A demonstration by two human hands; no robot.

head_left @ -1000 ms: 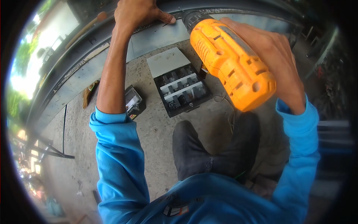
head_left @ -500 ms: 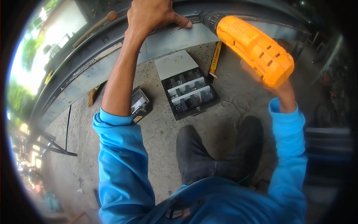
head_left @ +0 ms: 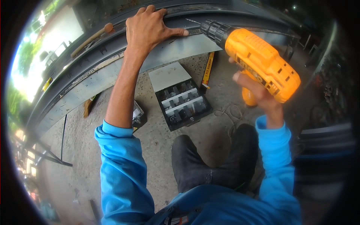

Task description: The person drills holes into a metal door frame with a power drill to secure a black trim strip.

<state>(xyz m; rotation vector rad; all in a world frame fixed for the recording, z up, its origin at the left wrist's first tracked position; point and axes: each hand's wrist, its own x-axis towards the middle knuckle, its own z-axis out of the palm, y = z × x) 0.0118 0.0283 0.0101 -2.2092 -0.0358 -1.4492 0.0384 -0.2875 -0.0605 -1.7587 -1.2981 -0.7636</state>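
My left hand (head_left: 147,29) lies across a dark metal bar (head_left: 93,44), fingers bent over its far side and thumb stretched along the near edge. An orange cordless drill (head_left: 258,56) is in my right hand (head_left: 258,88), fingers wrapped round its grip. Its black chuck (head_left: 215,30) points left, and the thin drill bit (head_left: 193,20) overlaps the bar just right of my left thumb. Under the bar's near side runs a pale, flat metal face (head_left: 180,48).
On the concrete floor (head_left: 157,150) lies an opened case (head_left: 183,101) with small parts in compartments. Near it are a smaller box (head_left: 138,115), a yellow level (head_left: 208,69) and a coiled cord (head_left: 228,112). A wooden-handled hammer (head_left: 90,41) rests on the bar at left.
The drill has swung slightly lower and right, showing its bit and grip. My left hand stays on the bar, and the whole view has shifted a little.
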